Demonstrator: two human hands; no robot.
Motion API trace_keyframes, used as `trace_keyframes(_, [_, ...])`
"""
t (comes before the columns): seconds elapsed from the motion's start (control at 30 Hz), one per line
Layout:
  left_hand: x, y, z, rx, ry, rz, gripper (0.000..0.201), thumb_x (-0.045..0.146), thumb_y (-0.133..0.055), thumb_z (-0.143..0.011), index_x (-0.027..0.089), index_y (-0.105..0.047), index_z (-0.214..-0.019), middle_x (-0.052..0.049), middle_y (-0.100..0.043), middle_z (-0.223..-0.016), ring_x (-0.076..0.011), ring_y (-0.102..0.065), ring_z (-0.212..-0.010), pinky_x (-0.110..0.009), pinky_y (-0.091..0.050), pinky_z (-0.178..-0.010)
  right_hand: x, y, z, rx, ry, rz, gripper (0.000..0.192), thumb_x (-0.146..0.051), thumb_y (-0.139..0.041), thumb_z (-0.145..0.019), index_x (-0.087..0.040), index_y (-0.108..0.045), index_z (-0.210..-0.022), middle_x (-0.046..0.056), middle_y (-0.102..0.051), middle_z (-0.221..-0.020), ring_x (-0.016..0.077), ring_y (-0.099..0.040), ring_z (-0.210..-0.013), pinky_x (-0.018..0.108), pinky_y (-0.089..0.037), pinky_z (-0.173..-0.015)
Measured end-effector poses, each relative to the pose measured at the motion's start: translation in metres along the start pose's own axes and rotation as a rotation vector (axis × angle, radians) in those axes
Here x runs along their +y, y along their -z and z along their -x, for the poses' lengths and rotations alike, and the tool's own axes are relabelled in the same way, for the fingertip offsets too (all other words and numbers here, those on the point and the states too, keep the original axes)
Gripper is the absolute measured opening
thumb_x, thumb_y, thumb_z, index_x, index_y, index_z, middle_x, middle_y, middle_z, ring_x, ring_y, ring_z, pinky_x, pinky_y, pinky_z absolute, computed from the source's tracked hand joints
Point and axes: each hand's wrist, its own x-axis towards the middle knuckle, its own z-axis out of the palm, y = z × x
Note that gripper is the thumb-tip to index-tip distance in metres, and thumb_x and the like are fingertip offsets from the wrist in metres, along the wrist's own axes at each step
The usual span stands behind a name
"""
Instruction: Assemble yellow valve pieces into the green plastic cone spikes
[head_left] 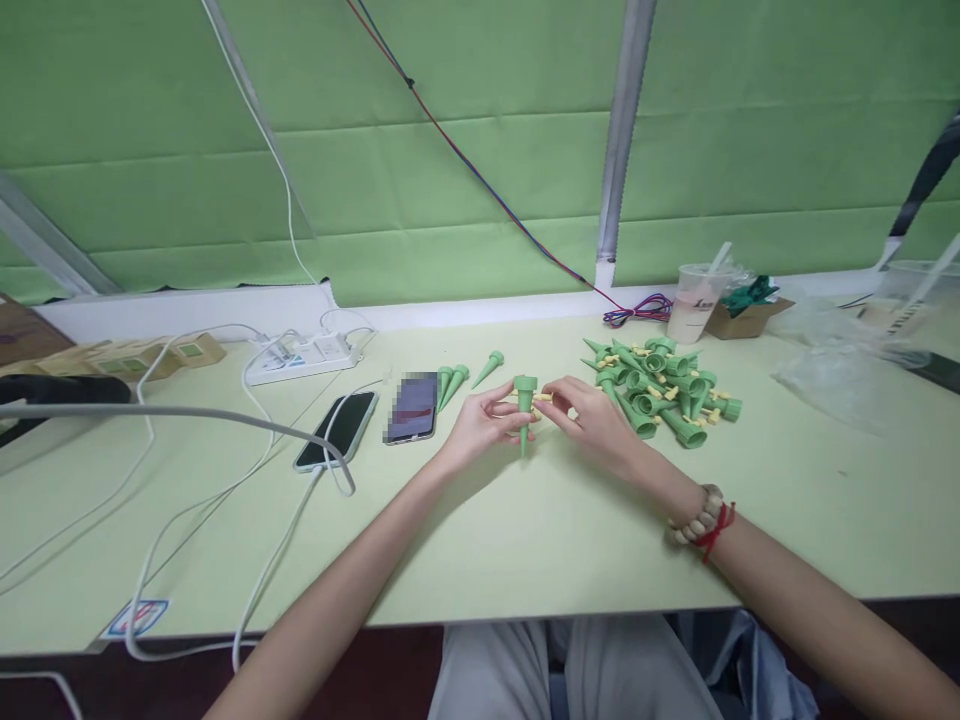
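Two bare hands met over the middle of the pale green matte tabletop [525, 540], forearms reaching in from the near edge. Left hand [480, 425]: palm turned inward, fingers curled, thumb and fingers pinched around the upper body of a green plastic cone-shaped spike [524, 408]. Right hand [589, 415]: fingers bent, tips closed on a small yellow plastic piece [543, 397] at the side of the spike's head; wrist bore a beaded bracelet with a red cord [705, 520].

Spike: held upright just above the table, wide cylindrical collar uppermost, body tapering to a slim point directed downward; smooth moulded plastic, uniform mid-green.

Just right of the hands: a heap of like green spikes with yellow side pieces [664, 385], lying crosswise on one another. Just left: three plain green cones [465, 375], lying flat, two together and one slightly apart.

Further left: two flat dark-screened smartphones [375, 418], side by side, the nearer one with a white cable plugged in. Beyond these: a white power strip [304, 355] with white cords trailing across the table.

Far edge, right: a translucent plastic cup with straw [694, 300], a small brown cardboard tray [746, 315], crumpled clear plastic bags [832, 370]. Behind: green fabric wall panels [450, 150].
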Motion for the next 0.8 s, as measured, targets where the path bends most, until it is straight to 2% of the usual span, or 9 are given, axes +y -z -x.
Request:
trace_keyframes(0.17, [-0.007,-0.002,0.0,-0.012,0.051,0.043,0.071,0.036,-0.07,-0.066,0.017,-0.045,-0.129,-0.011,-0.069,-0.091,-0.0193,-0.066,-0.067,-0.032,-0.054,-0.061,0.004,-0.009,0.002,0.001,0.044,0.083,0.025,-0.029,-0.038,-0.09,-0.019,-0.056,-0.075,0.005,-0.056,-0.077,0.0148,-0.051,-0.068,0.026,-0.036,-0.064])
trace_keyframes(0.27, [-0.01,-0.007,0.002,-0.02,0.081,0.05,0.073,0.036,-0.071,-0.064,0.015,-0.044,-0.128,-0.011,-0.069,-0.089,-0.0183,-0.066,-0.065,-0.03,-0.053,-0.059,0.003,-0.015,0.004,0.012,-0.072,-0.043,0.032,-0.029,-0.034,-0.09,-0.019,-0.052,-0.064,0.003,-0.054,-0.066,0.0145,-0.049,-0.063,0.027,-0.035,-0.063])
trace_keyframes(0.33, [-0.01,-0.01,0.003,-0.032,0.101,0.053,0.071,0.036,-0.072,-0.063,0.014,-0.046,-0.125,-0.012,-0.069,-0.09,-0.0184,-0.066,-0.064,-0.03,-0.052,-0.059,0.001,-0.018,0.004,-0.016,-0.253,-0.222,0.038,-0.034,-0.034,-0.089,-0.019,-0.047,-0.056,0.0,-0.048,-0.055,0.013,-0.046,-0.054,0.027,-0.034,-0.058])
trace_keyframes(0.47, [-0.011,-0.012,0.002,-0.058,0.043,0.043,0.06,0.034,-0.07,-0.064,0.012,-0.054,-0.117,-0.012,-0.069,-0.091,-0.0199,-0.065,-0.072,-0.032,-0.051,-0.065,-0.003,-0.017,0.001,-0.225,-0.641,-0.798,0.04,-0.044,-0.04,-0.084,-0.019,-0.039,-0.052,-0.009,-0.025,-0.045,0.0065,-0.026,-0.038,0.024,-0.032,-0.047])
trace_keyframes(0.53, [-0.012,-0.012,0.001,-0.027,-0.022,0.002,0.057,0.032,-0.068,-0.065,0.012,-0.055,-0.117,-0.01,-0.069,-0.09,-0.0198,-0.064,-0.077,-0.032,-0.051,-0.068,-0.004,-0.016,0.0,-0.322,-0.727,-1.055,0.035,-0.038,-0.041,-0.083,-0.02,-0.035,-0.054,-0.01,-0.018,-0.048,0.0048,-0.017,-0.037,0.021,-0.031,-0.046])
trace_keyframes(0.6, [-0.012,-0.012,0.0,0.002,-0.064,-0.044,0.056,0.031,-0.067,-0.066,0.013,-0.055,-0.118,-0.009,-0.069,-0.09,-0.0194,-0.063,-0.08,-0.031,-0.05,-0.07,-0.004,-0.015,-0.002,-0.384,-0.758,-1.175,0.031,-0.032,-0.04,-0.082,-0.02,-0.03,-0.056,-0.01,-0.017,-0.05,0.0046,-0.014,-0.038,0.02,-0.029,-0.044])
trace_keyframes(0.63, [-0.012,-0.012,-0.001,0.004,-0.065,-0.053,0.057,0.03,-0.067,-0.066,0.013,-0.054,-0.119,-0.009,-0.069,-0.09,-0.0191,-0.063,-0.079,-0.031,-0.05,-0.07,-0.004,-0.014,-0.002,-0.405,-0.757,-1.173,0.03,-0.031,-0.039,-0.083,-0.02,-0.03,-0.056,-0.01,-0.018,-0.05,0.0047,-0.015,-0.038,0.019,-0.029,-0.044])
trace_keyframes(0.7, [-0.01,-0.013,-0.001,-0.016,-0.04,-0.033,0.061,0.032,-0.067,-0.067,0.013,-0.051,-0.122,-0.009,-0.068,-0.09,-0.0189,-0.063,-0.077,-0.031,-0.051,-0.068,-0.002,-0.014,-0.002,-0.41,-0.73,-1.032,0.033,-0.036,-0.034,-0.085,-0.02,-0.031,-0.056,-0.009,-0.021,-0.048,0.0055,-0.02,-0.037,0.021,-0.031,-0.044])
trace_keyframes(0.8, [-0.006,-0.012,0.0,-0.013,0.02,0.018,0.067,0.035,-0.069,-0.066,0.014,-0.047,-0.125,-0.009,-0.069,-0.086,-0.0179,-0.065,-0.071,-0.028,-0.051,-0.062,0.0,-0.013,-0.001,-0.252,-0.537,-0.563,0.045,-0.048,-0.027,-0.087,-0.019,-0.04,-0.055,-0.005,-0.033,-0.047,0.0091,-0.033,-0.041,0.025,-0.035,-0.05])
